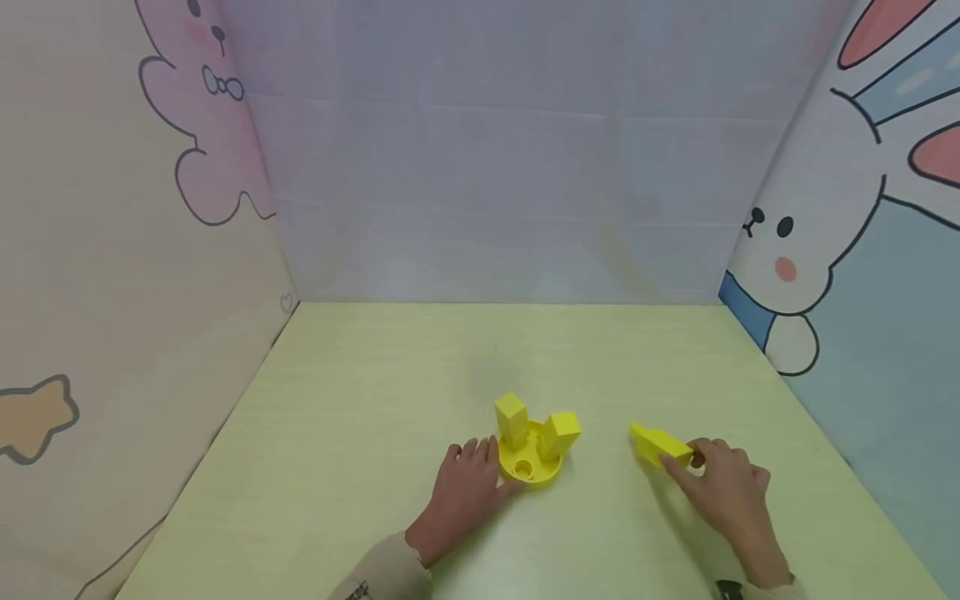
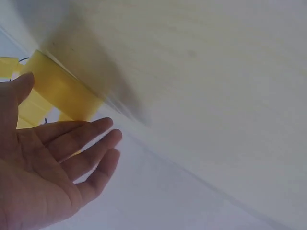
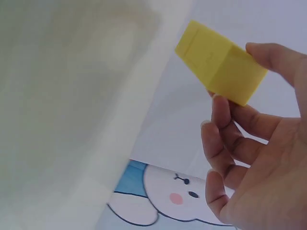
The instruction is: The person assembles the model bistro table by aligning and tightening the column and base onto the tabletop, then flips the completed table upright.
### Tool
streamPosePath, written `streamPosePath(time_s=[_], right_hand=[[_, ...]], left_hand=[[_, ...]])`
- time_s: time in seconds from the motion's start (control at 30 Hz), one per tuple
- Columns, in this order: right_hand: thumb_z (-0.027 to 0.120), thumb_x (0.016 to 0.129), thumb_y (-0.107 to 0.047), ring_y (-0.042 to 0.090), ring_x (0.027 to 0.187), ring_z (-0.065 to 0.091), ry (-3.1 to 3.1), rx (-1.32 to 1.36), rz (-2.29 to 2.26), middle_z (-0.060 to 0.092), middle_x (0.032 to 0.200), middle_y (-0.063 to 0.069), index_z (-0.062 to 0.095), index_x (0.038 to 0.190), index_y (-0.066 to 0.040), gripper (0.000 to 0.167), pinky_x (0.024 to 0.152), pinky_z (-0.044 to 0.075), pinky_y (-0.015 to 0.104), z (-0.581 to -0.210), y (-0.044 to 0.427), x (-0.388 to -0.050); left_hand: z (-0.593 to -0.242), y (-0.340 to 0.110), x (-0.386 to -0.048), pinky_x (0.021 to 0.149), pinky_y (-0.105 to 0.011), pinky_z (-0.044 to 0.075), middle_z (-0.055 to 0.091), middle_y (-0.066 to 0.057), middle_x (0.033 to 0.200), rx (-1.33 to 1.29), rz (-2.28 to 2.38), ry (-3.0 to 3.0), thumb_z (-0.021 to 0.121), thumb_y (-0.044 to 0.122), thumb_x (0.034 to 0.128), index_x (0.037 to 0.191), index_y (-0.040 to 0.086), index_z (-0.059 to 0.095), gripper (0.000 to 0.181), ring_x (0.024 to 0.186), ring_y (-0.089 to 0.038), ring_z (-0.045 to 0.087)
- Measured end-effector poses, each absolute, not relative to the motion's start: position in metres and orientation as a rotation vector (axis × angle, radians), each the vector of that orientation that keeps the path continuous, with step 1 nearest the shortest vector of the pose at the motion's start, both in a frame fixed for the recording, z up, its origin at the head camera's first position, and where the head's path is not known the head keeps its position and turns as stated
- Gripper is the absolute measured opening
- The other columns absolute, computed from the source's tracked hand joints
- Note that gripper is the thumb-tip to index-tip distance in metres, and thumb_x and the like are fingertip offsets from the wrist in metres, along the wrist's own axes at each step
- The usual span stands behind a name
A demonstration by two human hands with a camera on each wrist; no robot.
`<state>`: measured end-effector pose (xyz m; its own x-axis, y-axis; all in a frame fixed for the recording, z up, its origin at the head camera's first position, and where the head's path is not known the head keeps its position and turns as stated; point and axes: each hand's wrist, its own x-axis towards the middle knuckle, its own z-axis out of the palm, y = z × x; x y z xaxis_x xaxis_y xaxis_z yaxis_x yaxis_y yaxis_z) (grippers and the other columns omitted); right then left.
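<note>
A round yellow base [image 1: 543, 479] with a raised rim stands on the table. Two yellow blocks rise from it, one at the back left [image 1: 512, 418] and one at the right [image 1: 560, 433]; a round hole [image 1: 523, 470] shows at its front. My left hand [image 1: 465, 492] rests against the base's left side, thumb at the front edge, fingers mostly straight in the left wrist view. To the right, my right hand [image 1: 723, 485] pinches a third yellow block [image 1: 662, 447] between thumb and fingers. That block is tilted above the table, its narrow peg end pointing left.
The pale table [image 1: 360, 383] is bounded by a plain back wall [image 1: 480, 167]. Printed side walls stand at left [image 1: 112, 275] and right [image 1: 892, 333], with cartoon figures on them.
</note>
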<state>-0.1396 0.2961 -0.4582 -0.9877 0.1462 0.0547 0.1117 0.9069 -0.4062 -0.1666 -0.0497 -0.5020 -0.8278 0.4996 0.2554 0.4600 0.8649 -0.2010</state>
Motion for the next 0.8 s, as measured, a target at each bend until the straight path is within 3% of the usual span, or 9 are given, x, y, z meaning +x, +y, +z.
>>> streamPosePath(time_s=[0.33,0.63,0.8], right_hand=[[0.086,0.085,-0.027,0.025,0.088,0.053,-2.737,0.208,0.771,0.060,0.093,0.003,0.072,0.104,-0.003,0.034,0.075,0.040,0.049,-0.425,0.258,-0.117],[0.094,0.075,-0.024,0.013,0.085,0.046,-2.579,0.484,0.710,0.054,0.097,-0.004,0.072,0.097,-0.010,0.034,0.070,0.041,0.034,-0.442,0.210,-0.122],[0.094,0.074,-0.025,0.014,0.085,0.048,-2.529,0.530,0.681,0.056,0.097,-0.001,0.072,0.098,-0.008,0.036,0.068,0.043,0.034,-0.453,0.195,-0.127]], left_hand=[[-0.500,-0.067,-0.189,0.086,-0.041,0.052,0.073,-0.010,0.119,-0.903,-0.224,-2.837,0.070,0.058,0.0924,0.138,0.000,0.062,0.074,0.112,-0.024,0.067],[-0.499,-0.067,-0.191,0.085,-0.041,0.053,0.073,-0.012,0.120,-0.929,-0.285,-2.838,0.072,0.054,0.0924,0.140,-0.001,0.061,0.074,0.111,-0.025,0.068],[-0.500,-0.067,-0.191,0.084,-0.040,0.054,0.074,-0.012,0.118,-0.942,-0.285,-2.804,0.073,0.053,0.0921,0.138,-0.001,0.062,0.072,0.109,-0.025,0.069]])
